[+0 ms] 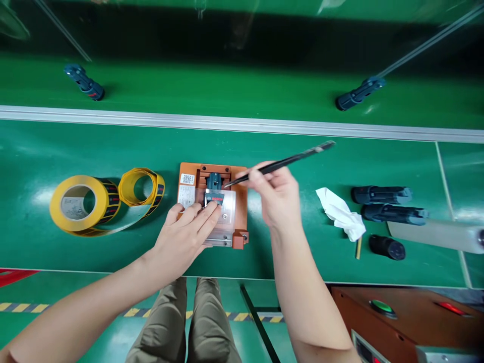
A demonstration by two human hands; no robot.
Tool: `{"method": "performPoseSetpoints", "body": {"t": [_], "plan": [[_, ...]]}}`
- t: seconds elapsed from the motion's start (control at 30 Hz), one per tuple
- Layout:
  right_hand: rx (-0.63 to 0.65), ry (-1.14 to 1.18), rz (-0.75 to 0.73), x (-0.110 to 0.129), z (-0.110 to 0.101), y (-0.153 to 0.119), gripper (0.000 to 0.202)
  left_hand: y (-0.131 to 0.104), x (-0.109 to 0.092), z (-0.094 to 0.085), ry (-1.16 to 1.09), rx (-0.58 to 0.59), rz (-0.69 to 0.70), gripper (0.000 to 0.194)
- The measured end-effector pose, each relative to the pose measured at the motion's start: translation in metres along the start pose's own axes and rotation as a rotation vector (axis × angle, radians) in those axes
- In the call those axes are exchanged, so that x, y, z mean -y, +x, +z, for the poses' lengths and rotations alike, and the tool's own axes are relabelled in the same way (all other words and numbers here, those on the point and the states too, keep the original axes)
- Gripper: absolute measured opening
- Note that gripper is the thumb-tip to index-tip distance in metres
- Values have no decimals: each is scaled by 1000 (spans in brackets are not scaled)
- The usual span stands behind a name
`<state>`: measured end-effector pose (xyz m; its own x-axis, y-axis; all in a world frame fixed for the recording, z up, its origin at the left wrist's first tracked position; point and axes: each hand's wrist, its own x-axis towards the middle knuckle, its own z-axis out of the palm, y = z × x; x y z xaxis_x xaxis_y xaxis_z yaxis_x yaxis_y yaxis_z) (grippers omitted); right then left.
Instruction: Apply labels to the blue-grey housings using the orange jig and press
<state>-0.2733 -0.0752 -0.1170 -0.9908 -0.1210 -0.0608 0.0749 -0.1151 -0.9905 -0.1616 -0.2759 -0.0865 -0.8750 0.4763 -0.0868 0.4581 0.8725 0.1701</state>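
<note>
An orange-brown fixture (pixel 240 201) lies on the green bench with a clear plastic plate (pixel 228 222) over its lower part. A dark blue tool part (pixel 214 181) sits in the fixture, and a dark label (pixel 214 197) shows at the plate's upper edge. My left hand (pixel 189 232) lies on the plate with its fingers stretched out, fingertips just below the label. Pinched in my right hand (pixel 278 194) is a thin black tool (pixel 289 160), its pointed tip near the label and its other end pointing up and right.
A yellow label roll (pixel 96 201) with a loosened coil (pixel 130 186) stands at the left. White tissue (pixel 342 214), dark tool housings (pixel 381 194) and a black cylinder (pixel 387 247) lie at the right. Two tool parts (pixel 85 83) (pixel 359 94) are beyond the metal rail (pixel 242 123).
</note>
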Motion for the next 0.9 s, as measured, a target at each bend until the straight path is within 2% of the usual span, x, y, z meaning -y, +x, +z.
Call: {"method": "performPoseSetpoints", "body": {"t": [0.1,0.17,0.23,0.3,0.37,0.4,0.43,0.5,0.53,0.63,0.67,0.73,0.83,0.9], "plan": [[-253,-44,-107,1,-16,-7,19,7,10,7,-156,-128,-74,84],[-323,-217,-128,-4,-30,-17,20,13,18,16,-282,-226,-179,89],[-332,-486,-115,-15,-44,-29,24,15,22,22,-372,-295,-227,90],[-298,-774,-117,-32,-56,-38,29,9,19,25,-368,-439,-150,83],[-242,-989,-142,-50,-68,-43,34,-8,7,25,-321,-656,-1,65],[-220,-1060,-153,-59,-72,-44,36,-18,0,24,-327,-723,77,52],[-204,-1111,-156,-67,-76,-44,39,-30,-7,25,-354,-739,150,39],[-193,-1176,-143,-76,-81,-43,42,-54,-19,28,-401,-650,274,20],[-205,-1197,-141,-77,-81,-43,44,-66,-24,32,-392,-574,320,16],[-257,-1181,-198,-66,-71,-45,50,-90,-28,48,-292,-343,383,26],[-220,-1137,-242,-58,-64,-46,50,-93,-27,53,-285,-299,359,30],[7,-1010,-340,-43,-47,-49,46,-92,-23,60,-308,-306,228,43],[447,-869,-404,-30,-24,-48,41,-71,-17,62,-412,-403,-90,68],[577,-846,-383,-31,-16,-44,38,-53,-13,63,-504,-407,-234,70]]}}
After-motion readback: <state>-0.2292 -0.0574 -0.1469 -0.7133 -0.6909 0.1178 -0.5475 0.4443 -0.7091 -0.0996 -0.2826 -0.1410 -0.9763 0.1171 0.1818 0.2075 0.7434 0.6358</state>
